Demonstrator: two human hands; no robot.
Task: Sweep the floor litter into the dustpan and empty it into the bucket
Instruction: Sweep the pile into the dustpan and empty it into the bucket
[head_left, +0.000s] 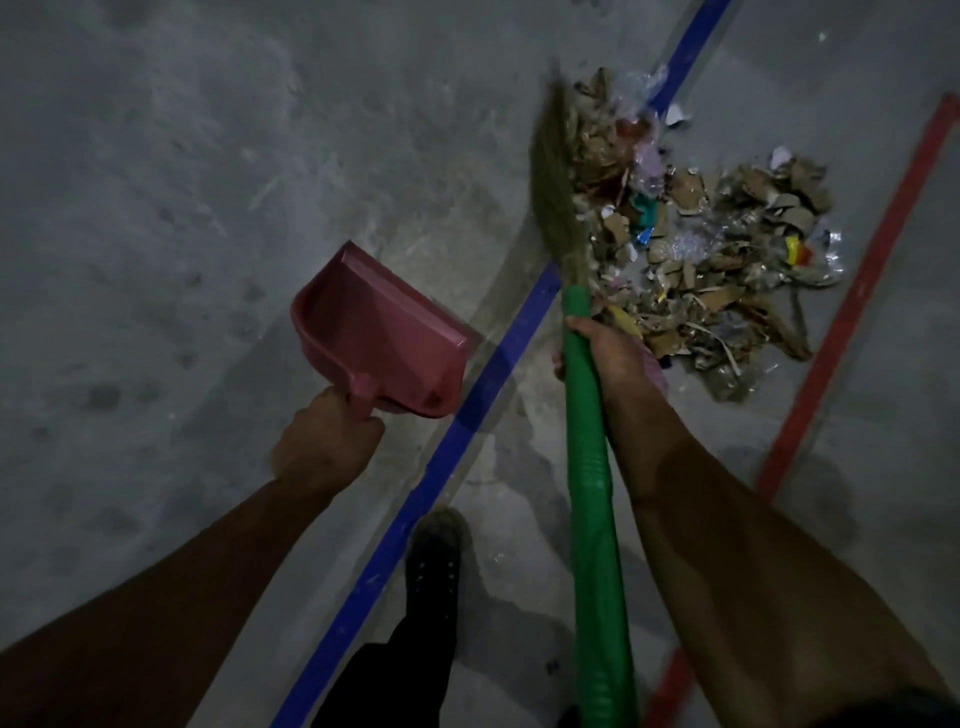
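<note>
— Grey concrete floor (208, 156) all around, crossed by a blue tape line (457, 431) and a red tape line (852, 312) further right. What's nearest me?

— A dark shoe (434, 551) on the blue line, then my two arms. My left hand (324, 441) is curled tight round the handle of the pink dustpan (379, 332), which hangs above the floor left of the blue line, mouth tipped up and empty as far as I can tell.

— And the other one?

— My right hand (608, 353) grips the green broom handle (592, 519). The broom's long axis runs from near to far, and its blurred grass bristles (558, 176) lie against the left edge of the litter pile (711, 244).

— So where does the litter lie?

— Far and right of both hands, between the two tape lines: cardboard scraps, foil, wrappers. My right hand is nearer it. I judge the pan must come down beside the pile first. No bucket in view.
</note>
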